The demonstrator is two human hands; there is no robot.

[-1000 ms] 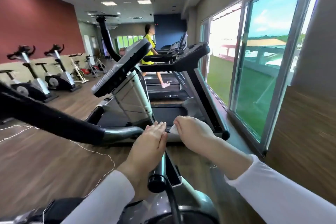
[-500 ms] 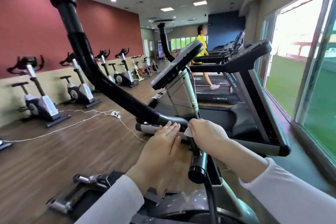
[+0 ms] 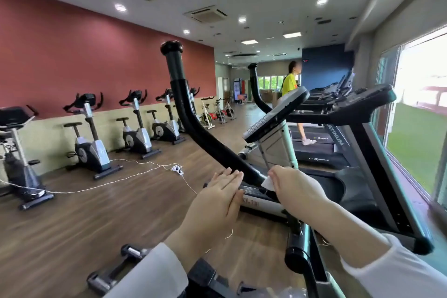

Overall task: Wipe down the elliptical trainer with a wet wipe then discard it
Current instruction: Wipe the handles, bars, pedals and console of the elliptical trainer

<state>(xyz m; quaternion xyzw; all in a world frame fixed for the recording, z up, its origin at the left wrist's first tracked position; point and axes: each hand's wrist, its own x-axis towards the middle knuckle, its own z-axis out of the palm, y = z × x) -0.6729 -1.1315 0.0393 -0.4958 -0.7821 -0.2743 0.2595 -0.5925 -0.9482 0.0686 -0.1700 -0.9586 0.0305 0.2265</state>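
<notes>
The elliptical trainer's long black left handlebar (image 3: 193,126) rises from the centre up to the left, and its tilted console (image 3: 275,117) sits on a silver column. My right hand (image 3: 297,186) pinches a small white wet wipe (image 3: 268,182) at the base of that handlebar. My left hand (image 3: 215,205) is held flat, fingers straight, just left of the bar's base; contact with the bar is unclear. Both arms wear white sleeves.
A row of exercise bikes (image 3: 92,138) lines the red wall on the left. A white cable (image 3: 135,172) with a power strip crosses the wooden floor. Treadmills (image 3: 350,113) stand on the right by the windows, with a person in yellow (image 3: 292,87) on one.
My view has swung left, so the left handlebar and the bike row have come into sight. Both hands stay at the bar's base, the right still holding the wipe.
</notes>
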